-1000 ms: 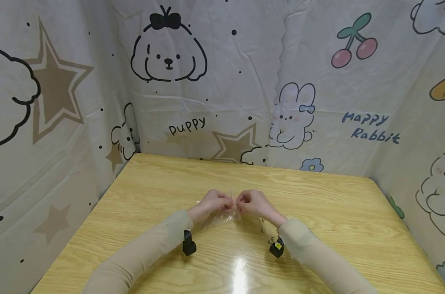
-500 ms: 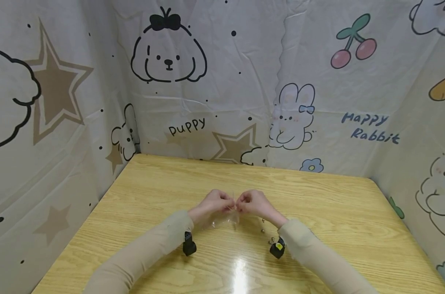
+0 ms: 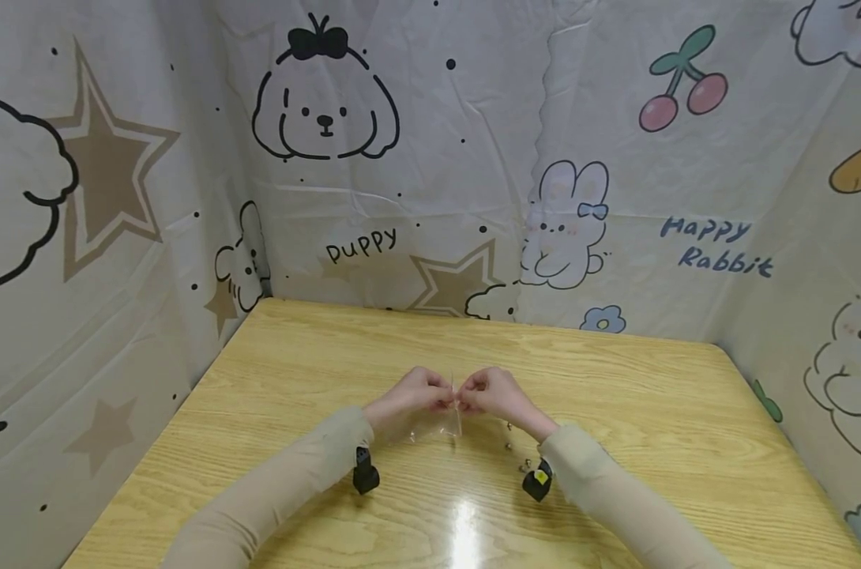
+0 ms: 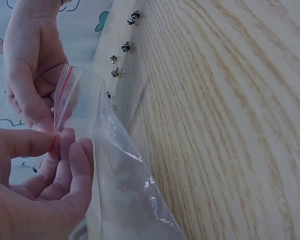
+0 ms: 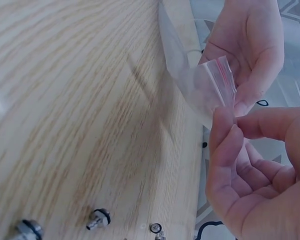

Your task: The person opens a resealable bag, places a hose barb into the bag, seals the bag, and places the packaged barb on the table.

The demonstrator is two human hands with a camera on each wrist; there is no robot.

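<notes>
Left wrist view: my left hand [image 4: 35, 210] and right hand [image 4: 27, 55] pinch the clear bag [image 4: 125, 190] at its red-lined seal [image 4: 65, 87] over the table [image 4: 230, 100], presumably to control limp plastic, though whether it gapes I can't tell.

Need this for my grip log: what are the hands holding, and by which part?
A clear zip bag; the left hand and right hand both pinch it at its red-lined zip edge.
</notes>
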